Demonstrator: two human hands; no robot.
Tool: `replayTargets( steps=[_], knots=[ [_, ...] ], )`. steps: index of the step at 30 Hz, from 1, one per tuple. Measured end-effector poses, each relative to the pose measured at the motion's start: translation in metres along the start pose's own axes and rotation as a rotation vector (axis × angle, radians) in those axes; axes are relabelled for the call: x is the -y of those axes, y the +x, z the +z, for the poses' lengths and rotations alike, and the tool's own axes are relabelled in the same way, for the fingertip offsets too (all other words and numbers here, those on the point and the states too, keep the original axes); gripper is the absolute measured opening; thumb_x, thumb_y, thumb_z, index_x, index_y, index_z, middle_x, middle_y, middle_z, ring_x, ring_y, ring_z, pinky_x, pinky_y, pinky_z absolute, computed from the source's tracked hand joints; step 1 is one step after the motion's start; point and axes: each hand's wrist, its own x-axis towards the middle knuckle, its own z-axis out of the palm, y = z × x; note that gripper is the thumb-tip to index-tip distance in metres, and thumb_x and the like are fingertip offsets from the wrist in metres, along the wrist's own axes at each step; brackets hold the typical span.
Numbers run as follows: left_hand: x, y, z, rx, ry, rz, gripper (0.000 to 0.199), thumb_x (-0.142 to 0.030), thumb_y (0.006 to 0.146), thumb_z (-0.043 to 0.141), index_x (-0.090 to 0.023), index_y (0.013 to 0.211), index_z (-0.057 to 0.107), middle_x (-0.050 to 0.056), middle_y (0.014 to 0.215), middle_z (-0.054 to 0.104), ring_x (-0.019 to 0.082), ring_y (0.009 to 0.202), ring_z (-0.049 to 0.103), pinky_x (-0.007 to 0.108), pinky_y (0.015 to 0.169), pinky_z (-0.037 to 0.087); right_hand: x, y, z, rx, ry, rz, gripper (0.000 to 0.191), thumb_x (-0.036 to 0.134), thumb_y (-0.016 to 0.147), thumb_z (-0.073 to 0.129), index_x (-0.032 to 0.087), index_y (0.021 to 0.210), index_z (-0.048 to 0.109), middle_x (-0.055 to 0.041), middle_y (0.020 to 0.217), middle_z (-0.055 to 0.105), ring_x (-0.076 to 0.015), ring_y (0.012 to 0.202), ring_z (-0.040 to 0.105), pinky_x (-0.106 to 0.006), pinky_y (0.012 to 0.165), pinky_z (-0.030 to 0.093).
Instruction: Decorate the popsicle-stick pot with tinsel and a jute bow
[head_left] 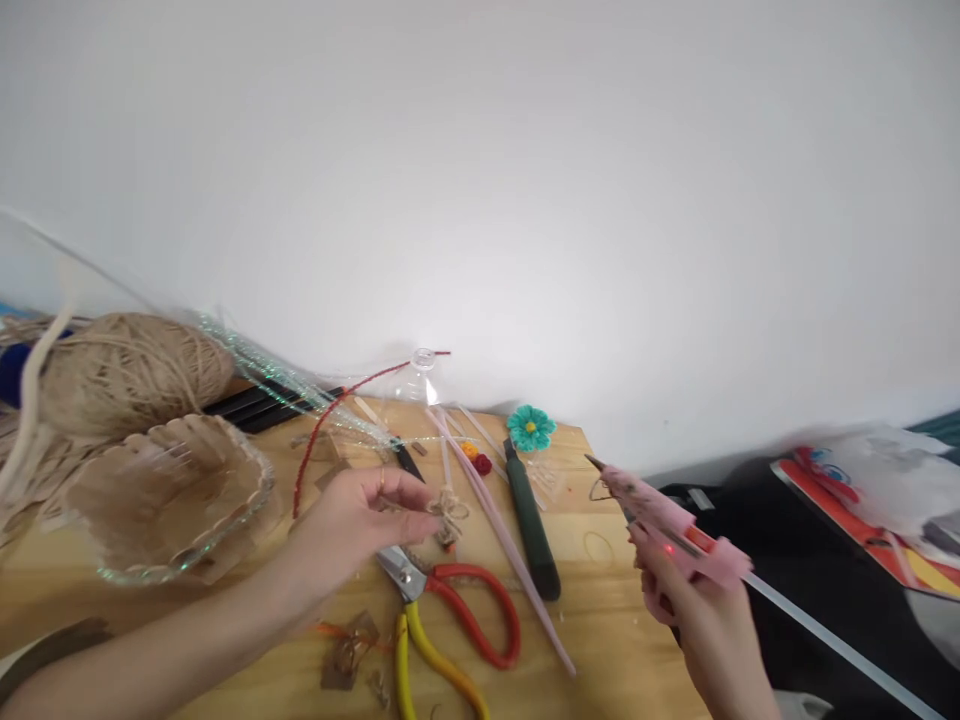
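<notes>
Between the thumb and fingers of my left hand [367, 515] is a small twine bow [449, 512], held above the wooden table. My right hand [697, 600] grips a pink hot glue gun [652, 505] with its dark nozzle toward the upper left. A long translucent glue stick [832, 640] sticks out of the gun's back, and a small red light glows on its side. Just below the bow lie scissors [442, 590] with one red and one yellow handle. A green-handled tool [531, 525] and a teal flower [531, 427] lie between my hands.
At left are a ball of twine [142, 370] and a shallow bowl-like piece [172, 490] with a sparkly rim. Pink sticks [517, 560], a red wire [322, 430] and small red and orange flowers [480, 460] lie on the wooden table [592, 640]. A white wall [480, 180] stands behind.
</notes>
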Motion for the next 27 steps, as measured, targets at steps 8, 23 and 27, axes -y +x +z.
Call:
replayTargets(
  steps=[8,23,27],
  knots=[
    [0.001,-0.001,0.005,-0.053,0.041,0.014,0.027,-0.03,0.047,0.078,-0.014,0.067,0.067,0.001,0.061,0.065,0.015,0.06,0.055,0.026,0.061,0.042,-0.036,0.019,0.009,0.108,-0.254,-0.078,0.027,0.046,0.066,0.062,0.019,0.068,0.063,-0.0024,0.061,0.064,-0.0206,0.062,0.061,-0.027,0.054,0.047],
    [-0.005,-0.006,0.003,0.069,-0.037,-0.022,0.022,-0.024,0.055,0.077,-0.014,0.07,0.065,-0.002,0.065,0.064,0.011,0.062,0.056,0.024,0.063,0.043,-0.06,0.002,-0.017,0.092,-0.72,-0.235,0.058,0.058,0.072,0.054,0.011,0.107,0.058,-0.0157,0.096,0.069,-0.0332,0.085,0.065,-0.041,0.069,0.05],
    [-0.005,-0.006,0.002,0.069,-0.048,-0.022,0.022,-0.024,0.055,0.076,-0.014,0.07,0.064,-0.002,0.064,0.063,0.011,0.06,0.056,0.025,0.063,0.043,-0.047,-0.039,-0.032,-0.03,-0.88,-0.42,0.04,0.055,0.071,0.059,0.02,0.087,0.068,-0.011,0.084,0.073,-0.0343,0.072,0.066,-0.042,0.054,0.051]
  ],
)
